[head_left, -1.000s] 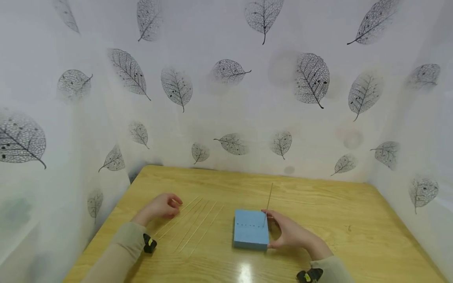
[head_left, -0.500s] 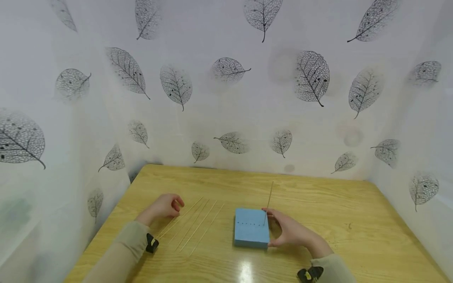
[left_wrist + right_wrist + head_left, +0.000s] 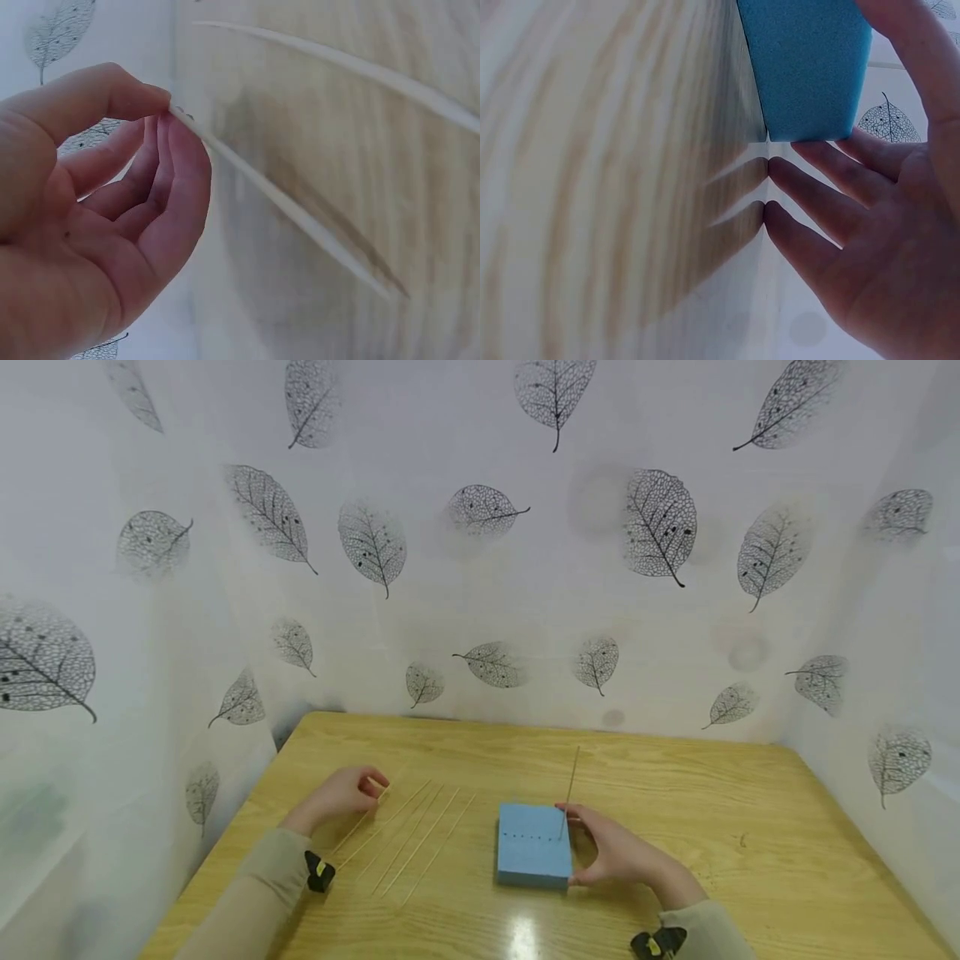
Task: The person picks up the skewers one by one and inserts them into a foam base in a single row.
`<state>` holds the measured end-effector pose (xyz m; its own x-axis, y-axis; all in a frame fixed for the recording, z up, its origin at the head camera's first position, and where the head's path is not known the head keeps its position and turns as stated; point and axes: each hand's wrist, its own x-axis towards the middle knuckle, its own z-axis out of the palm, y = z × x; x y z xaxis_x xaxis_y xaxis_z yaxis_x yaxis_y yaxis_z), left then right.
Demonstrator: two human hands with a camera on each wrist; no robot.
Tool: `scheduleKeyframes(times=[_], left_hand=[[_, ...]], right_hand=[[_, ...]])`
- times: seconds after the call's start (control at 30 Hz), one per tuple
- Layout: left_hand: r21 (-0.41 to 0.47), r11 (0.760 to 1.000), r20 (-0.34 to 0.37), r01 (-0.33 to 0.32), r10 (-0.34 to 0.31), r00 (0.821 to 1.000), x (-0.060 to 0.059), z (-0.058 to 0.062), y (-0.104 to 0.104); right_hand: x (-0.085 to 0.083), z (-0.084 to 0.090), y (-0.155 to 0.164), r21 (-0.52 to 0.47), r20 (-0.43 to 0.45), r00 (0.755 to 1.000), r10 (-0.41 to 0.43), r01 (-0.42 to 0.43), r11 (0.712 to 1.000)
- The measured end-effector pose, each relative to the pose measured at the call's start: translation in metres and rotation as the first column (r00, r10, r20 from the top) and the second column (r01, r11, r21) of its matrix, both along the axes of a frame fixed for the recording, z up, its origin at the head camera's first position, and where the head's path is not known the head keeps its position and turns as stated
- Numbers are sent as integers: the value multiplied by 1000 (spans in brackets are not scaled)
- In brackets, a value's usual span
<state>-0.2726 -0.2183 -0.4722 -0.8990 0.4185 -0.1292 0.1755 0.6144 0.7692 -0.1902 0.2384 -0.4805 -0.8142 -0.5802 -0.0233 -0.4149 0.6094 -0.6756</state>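
Head view: left hand (image 3: 341, 793) near the far-left part of the tabletop (image 3: 750, 827), thumb and forefinger pinching the far end of one thin wooden stick (image 3: 360, 816), lifted a little at that end. Beside it, to the right, four more loose sticks (image 3: 416, 839) lying flat in a rough fan, close together but apart. Right hand (image 3: 618, 852) laid against the right side of the blue foam block (image 3: 532, 856), fingers relaxed and straight, steadying rather than clasping. One upright stick (image 3: 570, 797) standing in the right end of a row of small holes in the block's top. Leaf-printed screen walls (image 3: 480, 568) close on three sides; open tabletop mostly to the right and in front of the block, little room on the left.

Left wrist view: pinched stick (image 3: 285, 206) held at its very tip between thumb and fingertips (image 3: 180, 142), running down to the wood, another stick (image 3: 360, 67) lying beyond. Probably very light, thin, springy and easy to snap; likely steadier if taken nearer the middle.

Right wrist view: foam block (image 3: 806, 67) touched by the thumb on one side and a fingertip at the corner, remaining fingers (image 3: 817, 195) spread flat against the tabletop. Foam likely soft, light, prone to sliding on the glossy wood.
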Motion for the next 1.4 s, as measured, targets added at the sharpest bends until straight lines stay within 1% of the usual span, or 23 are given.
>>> scheduleKeyframes(times=[0.1,0.2,0.33,0.47,0.57,0.67,0.77,0.9,1.0,1.07,1.13,1.23,1.3,1.4], left_hand=[[42,999,-2,-2,2,1000,-3,7,-1],[102,995,2,-11,11,1000,-4,16,1],[215,976,21,-27,23,1000,-3,31,10],[302,953,4,-4,3,1000,-3,47,32],[354,934,-18,34,-29,999,-2,61,53],[393,918,-25,58,-52,998,2,73,71],[423,903,-39,80,-71,997,7,82,85],[458,883,-68,105,-83,994,13,86,99],[493,865,-79,93,-62,995,18,88,108],[520,851,-84,72,-33,996,20,89,115],[551,833,-90,55,-6,996,22,87,122],[594,803,-95,45,15,995,25,83,135],[621,782,-102,52,14,995,28,80,144],[646,761,-108,60,14,994,33,77,157]], right_hand=[[1,-1,0,-3,5,1000,-2,2,1000],[2,-2,0,-1,12,1000,-6,6,1000],[3,-2,1,2,21,1000,-14,14,1000],[4,0,4,1,15,1000,-25,25,1000],[5,0,4,13,7,999,-32,32,999],[5,-1,3,14,4,1000,-29,29,999],[5,-2,2,1,11,1000,-24,24,1000],[4,-5,1,-4,16,1000,-22,23,1000],[4,-5,1,0,9,1000,-25,25,1000],[4,-5,1,-1,3,1000,-25,25,1000],[3,-4,1,0,-1,1000,-23,23,1000],[2,-3,1,1,-8,1000,-21,21,1000],[1,-2,1,2,-8,1000,-20,21,1000],[0,-2,-1,-3,-9,1000,-15,15,1000]])
